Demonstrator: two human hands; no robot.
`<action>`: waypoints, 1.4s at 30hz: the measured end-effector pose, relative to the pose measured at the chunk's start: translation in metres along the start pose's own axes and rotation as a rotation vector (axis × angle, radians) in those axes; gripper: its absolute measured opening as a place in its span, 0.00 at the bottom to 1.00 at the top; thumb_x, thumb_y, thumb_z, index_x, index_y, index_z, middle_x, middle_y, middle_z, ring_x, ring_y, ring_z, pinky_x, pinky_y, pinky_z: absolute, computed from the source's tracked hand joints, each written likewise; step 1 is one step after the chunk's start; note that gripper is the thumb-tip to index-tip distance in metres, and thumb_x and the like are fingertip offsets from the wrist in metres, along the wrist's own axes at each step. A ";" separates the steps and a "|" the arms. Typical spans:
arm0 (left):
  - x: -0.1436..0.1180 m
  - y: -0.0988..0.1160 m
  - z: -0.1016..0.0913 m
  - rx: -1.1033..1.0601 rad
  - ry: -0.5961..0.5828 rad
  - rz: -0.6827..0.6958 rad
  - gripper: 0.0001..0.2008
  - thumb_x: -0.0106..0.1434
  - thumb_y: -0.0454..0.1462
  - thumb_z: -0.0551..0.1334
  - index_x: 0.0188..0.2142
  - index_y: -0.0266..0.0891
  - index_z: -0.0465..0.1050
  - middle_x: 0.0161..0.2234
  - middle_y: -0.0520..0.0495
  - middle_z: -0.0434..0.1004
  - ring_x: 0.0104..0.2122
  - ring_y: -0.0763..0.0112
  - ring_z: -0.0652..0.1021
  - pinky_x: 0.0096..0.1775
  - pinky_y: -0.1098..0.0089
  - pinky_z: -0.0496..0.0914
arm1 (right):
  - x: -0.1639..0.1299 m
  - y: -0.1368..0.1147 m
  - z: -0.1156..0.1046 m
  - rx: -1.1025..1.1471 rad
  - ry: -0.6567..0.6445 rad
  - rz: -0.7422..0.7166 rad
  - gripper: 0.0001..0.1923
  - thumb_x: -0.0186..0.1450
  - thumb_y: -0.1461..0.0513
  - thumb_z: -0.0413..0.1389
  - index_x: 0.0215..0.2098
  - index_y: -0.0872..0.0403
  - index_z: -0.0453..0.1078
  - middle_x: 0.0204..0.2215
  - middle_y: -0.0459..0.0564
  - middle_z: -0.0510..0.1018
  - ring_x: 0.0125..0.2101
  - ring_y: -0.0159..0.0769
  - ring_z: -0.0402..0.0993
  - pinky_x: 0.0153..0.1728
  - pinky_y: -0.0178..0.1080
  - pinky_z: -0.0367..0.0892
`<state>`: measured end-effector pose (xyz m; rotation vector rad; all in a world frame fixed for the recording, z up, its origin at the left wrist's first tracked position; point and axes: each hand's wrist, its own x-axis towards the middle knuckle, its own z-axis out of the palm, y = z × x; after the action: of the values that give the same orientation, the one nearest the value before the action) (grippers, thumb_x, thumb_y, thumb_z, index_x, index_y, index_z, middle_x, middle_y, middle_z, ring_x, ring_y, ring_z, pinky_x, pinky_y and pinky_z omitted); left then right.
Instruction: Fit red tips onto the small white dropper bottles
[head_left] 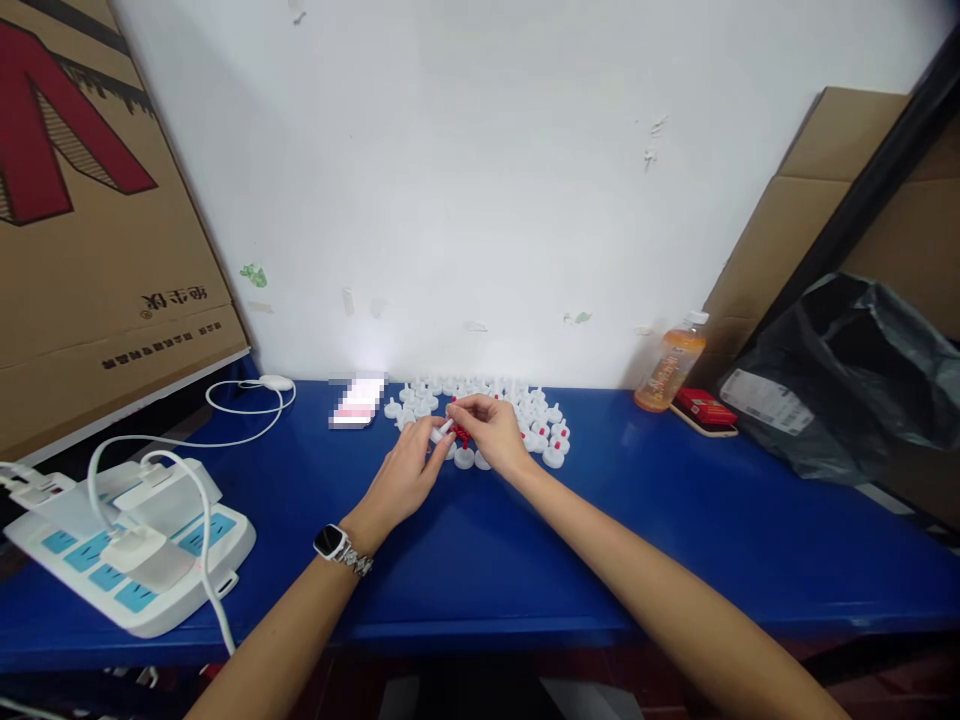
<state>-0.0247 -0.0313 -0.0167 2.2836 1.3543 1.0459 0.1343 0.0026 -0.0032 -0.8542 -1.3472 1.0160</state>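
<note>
Both hands are pinching together, the left hand and right hand holding what may be a little white cap above the blue table.

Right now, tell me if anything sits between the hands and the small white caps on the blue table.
Nothing visible does. The left hand and right hand already meet over the white caps, pinching one small white piece between fingertips. The orange bottle and power strip stand off to the sides.

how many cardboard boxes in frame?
2. One cardboard box leans at the left above the power strip; the other cardboard box stands at the right behind the black bag. Both are partly cropped.
</note>
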 end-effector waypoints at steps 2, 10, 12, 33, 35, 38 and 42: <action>0.000 0.000 0.000 -0.004 -0.001 -0.006 0.17 0.72 0.48 0.50 0.53 0.44 0.65 0.45 0.44 0.73 0.46 0.60 0.74 0.46 0.60 0.69 | -0.003 0.001 0.004 0.021 0.018 0.002 0.15 0.55 0.51 0.65 0.30 0.55 0.75 0.25 0.48 0.78 0.25 0.33 0.73 0.27 0.35 0.68; 0.000 0.000 0.004 -0.008 0.064 0.012 0.17 0.72 0.47 0.48 0.53 0.41 0.63 0.46 0.41 0.70 0.46 0.59 0.73 0.48 0.57 0.69 | -0.014 -0.001 0.010 -0.004 0.086 -0.059 0.16 0.58 0.51 0.64 0.26 0.55 0.73 0.22 0.46 0.75 0.21 0.28 0.67 0.23 0.32 0.63; 0.001 0.000 0.005 -0.009 0.084 0.032 0.17 0.73 0.46 0.48 0.53 0.40 0.62 0.48 0.40 0.70 0.48 0.59 0.73 0.49 0.57 0.68 | -0.016 -0.003 0.011 -0.043 0.078 -0.074 0.17 0.60 0.49 0.61 0.26 0.55 0.72 0.22 0.45 0.73 0.19 0.27 0.64 0.21 0.32 0.60; 0.007 -0.020 -0.009 0.041 0.219 -0.095 0.21 0.70 0.45 0.53 0.60 0.43 0.60 0.45 0.44 0.72 0.40 0.64 0.74 0.45 0.61 0.70 | 0.046 -0.016 -0.004 -0.589 -0.286 -0.163 0.02 0.56 0.66 0.57 0.29 0.54 0.68 0.23 0.43 0.75 0.24 0.29 0.70 0.28 0.32 0.63; 0.008 -0.029 -0.012 0.075 0.271 -0.117 0.14 0.70 0.42 0.53 0.52 0.42 0.66 0.43 0.45 0.72 0.38 0.64 0.74 0.45 0.61 0.70 | 0.052 -0.012 -0.002 -0.743 -0.388 -0.184 0.04 0.55 0.68 0.56 0.29 0.54 0.69 0.23 0.44 0.76 0.25 0.30 0.71 0.28 0.32 0.62; 0.009 -0.040 -0.015 0.132 0.295 -0.156 0.09 0.68 0.39 0.54 0.45 0.42 0.69 0.42 0.45 0.71 0.37 0.64 0.74 0.45 0.60 0.71 | 0.056 -0.009 0.003 -0.916 -0.521 -0.185 0.04 0.55 0.69 0.57 0.27 0.54 0.70 0.24 0.44 0.78 0.26 0.31 0.72 0.28 0.32 0.60; 0.012 -0.048 -0.018 0.157 0.320 -0.212 0.09 0.67 0.36 0.53 0.43 0.42 0.70 0.42 0.44 0.71 0.39 0.62 0.74 0.44 0.60 0.71 | 0.059 -0.015 0.009 -1.063 -0.612 -0.143 0.02 0.55 0.65 0.61 0.27 0.54 0.72 0.26 0.46 0.79 0.28 0.32 0.73 0.28 0.32 0.59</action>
<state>-0.0651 0.0016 -0.0265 2.0782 1.8176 1.3123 0.1241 0.0520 0.0325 -1.2198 -2.5186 0.3813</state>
